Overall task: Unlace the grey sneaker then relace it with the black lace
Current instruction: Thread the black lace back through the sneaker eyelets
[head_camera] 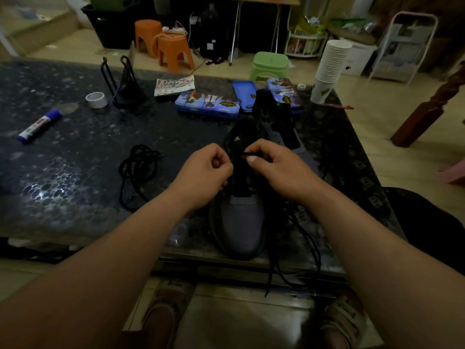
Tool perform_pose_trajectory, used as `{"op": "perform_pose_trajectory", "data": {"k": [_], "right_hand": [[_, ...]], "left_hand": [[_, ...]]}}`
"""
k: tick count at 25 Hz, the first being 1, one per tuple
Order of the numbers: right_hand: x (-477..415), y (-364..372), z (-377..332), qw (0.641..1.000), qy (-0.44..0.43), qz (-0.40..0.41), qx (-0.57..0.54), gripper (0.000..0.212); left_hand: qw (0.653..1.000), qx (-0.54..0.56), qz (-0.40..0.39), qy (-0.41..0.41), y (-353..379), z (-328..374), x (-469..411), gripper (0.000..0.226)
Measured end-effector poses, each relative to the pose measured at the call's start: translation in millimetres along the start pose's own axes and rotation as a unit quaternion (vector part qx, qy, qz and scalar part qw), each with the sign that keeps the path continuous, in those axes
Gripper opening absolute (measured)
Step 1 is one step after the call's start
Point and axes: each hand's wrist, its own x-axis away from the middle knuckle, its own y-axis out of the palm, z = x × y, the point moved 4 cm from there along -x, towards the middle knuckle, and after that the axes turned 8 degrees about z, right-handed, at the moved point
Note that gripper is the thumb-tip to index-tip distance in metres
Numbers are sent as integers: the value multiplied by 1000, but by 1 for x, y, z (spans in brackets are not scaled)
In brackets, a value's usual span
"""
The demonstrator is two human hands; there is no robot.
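The grey sneaker (239,222) stands on the dark table (75,172), toe toward me, black tongue up. My right hand (271,165) pinches the tip of a black lace (312,245) over the upper eyelets; the rest of that lace trails right of the shoe and hangs over the table's front edge. My left hand (208,170), fingers curled, pinches at the left eyelet row; what it holds is hidden. A second black lace (138,172) lies coiled on the table left of the shoe.
Behind the sneaker lies a second dark shoe (274,117). Blue tins (208,104), a tape roll (97,100), a blue marker (40,125), a black stand (125,86) and stacked paper cups (329,66) sit further back. Stools stand on the floor beyond.
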Motion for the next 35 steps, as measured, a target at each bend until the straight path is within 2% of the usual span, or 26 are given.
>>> {"op": "perform_pose_trajectory", "data": {"k": [3,5,8,12,14,17,19,23,25,27,31,35], "right_hand": [[0,1,-11,1000,-20,15,-19,14],[-1,2,-15,999,9,3,-48,20],[-1,-1,-14,993,66,-7,-95,32],[0,12,-14,993,-14,-32,111,26],[1,18,-17,981,-51,-3,188,10],[-2,20,-16,968,-61,17,243,8],[-4,22,-14,974,-42,9,223,5],[-2,19,-11,998,2,10,61,11],[1,16,-10,1000,12,-11,25,9],[3,17,-10,999,5,-21,27,3],[-1,20,-7,999,3,28,32,11],[-1,13,-9,992,-39,-22,118,11]], "left_hand": [[996,-84,15,40,2,5,0,19],[987,-144,40,54,1,6,0,23],[996,-71,53,17,-1,5,-2,22],[997,47,22,-50,-3,0,3,21],[996,61,-21,-58,-4,-3,3,16],[995,40,-78,-49,-7,-6,2,10],[995,15,-95,-29,-6,-6,1,14],[995,-6,-100,-24,-3,-6,1,19],[994,-29,-109,-11,-1,-5,3,20],[993,-41,-107,-7,0,-2,5,20],[994,-39,-103,-5,3,-4,7,21],[996,-41,-83,4,2,-7,8,20]]}}
